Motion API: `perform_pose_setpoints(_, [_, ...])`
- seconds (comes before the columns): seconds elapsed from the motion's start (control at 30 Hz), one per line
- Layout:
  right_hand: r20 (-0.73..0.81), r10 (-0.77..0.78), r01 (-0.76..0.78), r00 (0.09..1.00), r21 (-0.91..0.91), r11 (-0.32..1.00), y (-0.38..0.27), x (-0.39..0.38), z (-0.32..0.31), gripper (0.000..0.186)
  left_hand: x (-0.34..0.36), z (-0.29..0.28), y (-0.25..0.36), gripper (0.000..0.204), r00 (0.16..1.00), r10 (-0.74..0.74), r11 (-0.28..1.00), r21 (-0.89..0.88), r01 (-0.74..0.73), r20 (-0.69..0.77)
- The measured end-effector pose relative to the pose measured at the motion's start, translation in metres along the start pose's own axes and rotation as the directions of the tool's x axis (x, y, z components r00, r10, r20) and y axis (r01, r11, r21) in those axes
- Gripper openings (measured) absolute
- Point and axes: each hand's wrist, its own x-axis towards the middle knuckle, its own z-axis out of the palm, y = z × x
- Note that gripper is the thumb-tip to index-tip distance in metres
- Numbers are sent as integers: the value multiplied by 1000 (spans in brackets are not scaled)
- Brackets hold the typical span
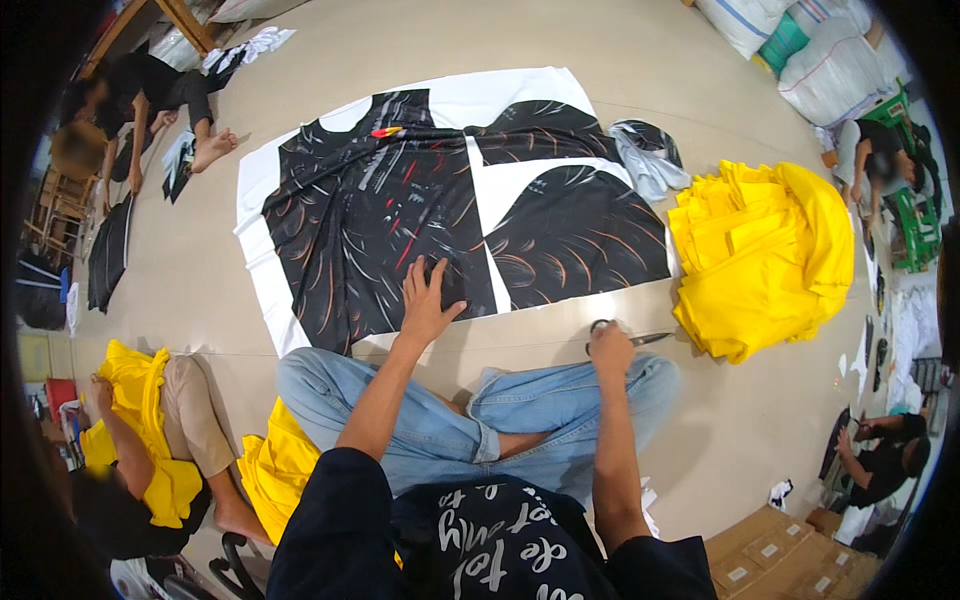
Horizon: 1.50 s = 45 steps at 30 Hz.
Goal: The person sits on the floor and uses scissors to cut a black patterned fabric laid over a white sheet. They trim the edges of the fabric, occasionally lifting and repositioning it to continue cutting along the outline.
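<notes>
My left hand (430, 300) lies with fingers spread on a black printed fabric (360, 230) with red, orange and grey streaks, which is on white backing (260, 220) on the floor. A second black panel with orange streaks (575, 245) lies to its right. In my right hand (610, 345) are black-handled scissors (655, 337), held low beside the fabric's lower right, blades pointing right. A big folded heap of yellow cloth (760, 260) sits to the right of the scissors.
Co-workers sit at upper left (150, 90), lower left holding yellow cloth (140, 430), upper right (870, 155) and lower right (885, 460). White sacks (820, 70) stand at upper right, cardboard (770, 560) at lower right. More yellow cloth (270, 460) lies left of my knee.
</notes>
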Motion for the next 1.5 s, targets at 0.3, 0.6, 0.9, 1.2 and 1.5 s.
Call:
perform_pose_setpoints(0.3, [192,230,-290,954,399,870,4,10,24,32,1,18,18,64,981,180,978,-118,-171,69])
perform_pose_setpoints(0.6, [352,403,-509,845,762,400,-15,5,2,36,4,16,19,32,973,211,953,-241,-184,93])
perform_pose_setpoints(0.9, [572,66,-572,817,820,-21,-86,-130,-50,39,4,22,17,35,966,191,962,-227,-149,176])
perform_pose_setpoints(1.2, [722,-87,-644,686,659,387,-104,-158,-70,55,1,25,17,35,968,195,969,-186,-165,160])
perform_pose_setpoints(1.5, [674,-134,-519,727,666,537,-98,-127,-51,50,-2,31,16,30,969,207,968,-169,-184,132])
